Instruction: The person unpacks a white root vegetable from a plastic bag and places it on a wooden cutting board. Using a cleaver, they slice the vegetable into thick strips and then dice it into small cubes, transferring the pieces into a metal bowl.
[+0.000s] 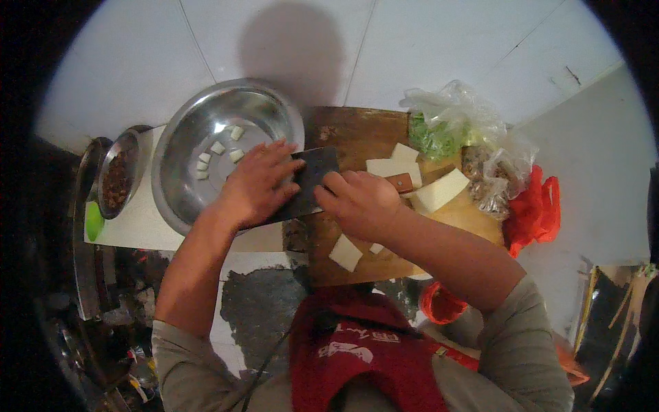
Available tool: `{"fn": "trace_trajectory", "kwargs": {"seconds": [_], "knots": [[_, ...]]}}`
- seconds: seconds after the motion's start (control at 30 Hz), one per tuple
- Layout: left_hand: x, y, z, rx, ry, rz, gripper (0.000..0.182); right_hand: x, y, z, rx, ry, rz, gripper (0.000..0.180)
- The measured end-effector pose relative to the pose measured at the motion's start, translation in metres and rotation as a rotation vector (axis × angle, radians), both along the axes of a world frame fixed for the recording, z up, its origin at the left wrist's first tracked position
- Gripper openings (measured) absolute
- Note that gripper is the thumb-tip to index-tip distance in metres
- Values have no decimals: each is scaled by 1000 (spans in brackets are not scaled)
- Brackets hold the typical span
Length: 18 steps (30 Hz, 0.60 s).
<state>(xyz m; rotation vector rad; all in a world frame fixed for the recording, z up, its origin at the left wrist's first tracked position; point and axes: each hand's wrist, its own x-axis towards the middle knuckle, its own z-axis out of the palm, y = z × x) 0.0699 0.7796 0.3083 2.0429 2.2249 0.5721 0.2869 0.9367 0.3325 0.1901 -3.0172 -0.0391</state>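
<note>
My right hand (360, 203) is closed around a cleaver with a wooden handle (400, 182); its wide dark blade (316, 167) reaches left over the rim of a large stainless steel bowl (175, 206). Over the bowl's right side, my left hand (262, 183) lies at the blade's left part, fingers apart; what is beneath the palm is hidden. Several small white cubes, perhaps tofu, sit in the bowl, one being this cube (237, 133). On the wooden cutting board (355, 129) are larger white slabs, a thick block (441, 190) and a flat piece (346, 253).
A clear plastic bag with green vegetables (437, 134) stands at the board's back right, beside another bag (486, 177) and a red plastic bag (535, 208). Left of the bowl is a metal dish of brown pieces (118, 177) near a green object (94, 221). A wall rises behind.
</note>
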Motion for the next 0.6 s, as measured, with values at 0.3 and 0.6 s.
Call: {"fn": "trace_trajectory", "kwargs": {"seconds": [0.3,0.6], "knots": [[16,-45,-87,508,-178,413,23,119,-16,-18,-478,-263,-703,37],[197,-33,-213,177,-273,-72,25,202,-57,-101,-776,-471,-979,32]]}}
